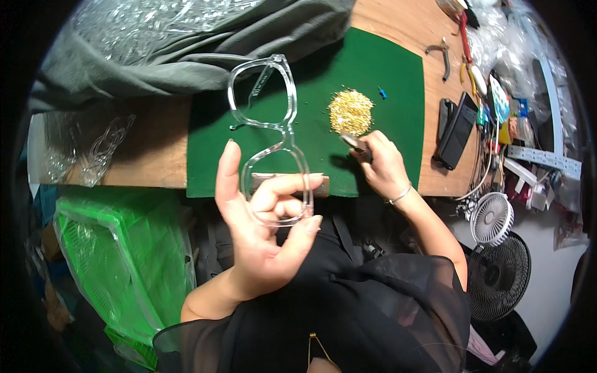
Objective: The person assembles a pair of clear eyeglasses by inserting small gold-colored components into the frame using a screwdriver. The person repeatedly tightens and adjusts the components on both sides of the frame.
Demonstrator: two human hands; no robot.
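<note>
My left hand holds a clear plastic eyeglass frame upright, pinching its lower rim between thumb and fingers. The frame has two open rims, and one thin temple shows behind the upper rim. In my right hand is a small metal tool with a dark handle, its tip at the near edge of a pile of tiny gold-coloured pieces. Fingers hide much of this tool, so its exact kind is unclear. Both the pile and a small blue pin lie on a green mat.
Grey cloth holding many clear frames covers the far left. A clear bag lies below it. Pliers, a black phone and cables crowd the right. Green plastic-wrapped crates stand lower left, fans lower right.
</note>
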